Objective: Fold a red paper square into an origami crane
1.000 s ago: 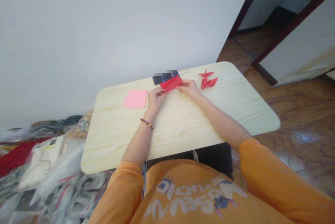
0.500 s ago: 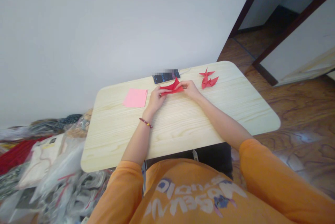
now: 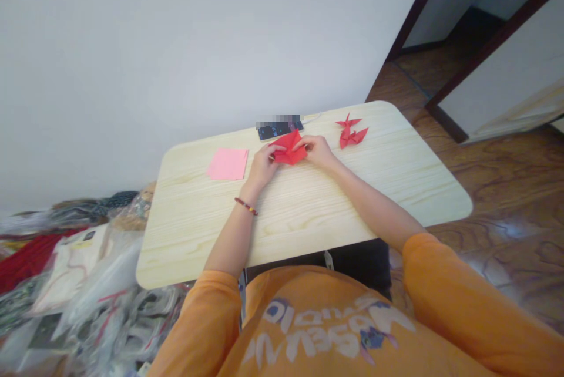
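Between my two hands is a sheet of red origami paper, partly folded and spread fairly wide. My left hand pinches its left edge, the thumb lying over the top. On the opposite edge, my right hand grips the paper between thumb and fingers. Finished red paper cranes rest on the table to the right of my right hand. Left of my left hand lies a stack of pink square paper. Fingers under the red sheet are hidden.
A phone with a white cable lies at the back of the pale wooden table, close to the wall. Plastic-bagged goods are piled to the left of the table. A doorway stands at the right.
The red paper has opened out from a narrow, creased shape into a wider, flatter one. Both hands have stayed in nearly the same place, still holding its edges.
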A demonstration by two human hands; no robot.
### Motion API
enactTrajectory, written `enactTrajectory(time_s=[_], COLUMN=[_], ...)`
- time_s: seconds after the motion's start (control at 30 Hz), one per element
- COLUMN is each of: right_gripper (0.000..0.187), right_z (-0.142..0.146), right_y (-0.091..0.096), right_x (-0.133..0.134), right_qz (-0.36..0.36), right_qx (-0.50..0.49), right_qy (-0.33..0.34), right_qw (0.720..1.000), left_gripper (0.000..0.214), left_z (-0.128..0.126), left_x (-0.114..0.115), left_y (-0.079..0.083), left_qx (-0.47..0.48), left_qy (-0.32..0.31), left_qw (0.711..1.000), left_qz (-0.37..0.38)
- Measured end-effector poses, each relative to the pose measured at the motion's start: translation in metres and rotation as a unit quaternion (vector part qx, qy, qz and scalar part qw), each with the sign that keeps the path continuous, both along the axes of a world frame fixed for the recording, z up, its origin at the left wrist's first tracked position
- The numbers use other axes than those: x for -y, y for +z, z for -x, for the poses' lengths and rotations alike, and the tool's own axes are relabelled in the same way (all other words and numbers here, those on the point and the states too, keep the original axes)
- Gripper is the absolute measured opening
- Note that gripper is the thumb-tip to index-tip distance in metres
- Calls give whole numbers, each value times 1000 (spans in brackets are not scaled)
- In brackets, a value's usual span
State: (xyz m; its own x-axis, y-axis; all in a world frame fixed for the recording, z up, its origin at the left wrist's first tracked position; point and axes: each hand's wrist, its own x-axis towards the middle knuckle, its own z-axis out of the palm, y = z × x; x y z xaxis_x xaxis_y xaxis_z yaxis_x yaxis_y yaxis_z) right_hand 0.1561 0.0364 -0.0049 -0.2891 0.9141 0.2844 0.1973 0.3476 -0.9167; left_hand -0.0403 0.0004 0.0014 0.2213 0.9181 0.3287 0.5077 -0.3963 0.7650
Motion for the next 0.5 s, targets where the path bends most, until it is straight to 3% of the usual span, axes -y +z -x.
enactTrajectory(time_s=[0.5], right_gripper=[23], right_z=[-1], right_y=[3], right_x=[2], right_qz=[-48], right_qx=[42], right_qy=[18], right_qw=[998], left_gripper=[30], left_z=[-1], left_x=[0], left_y=[0], left_qx=[-20], left_qy=[-10], left_qw=[1000], left_qz=[-11])
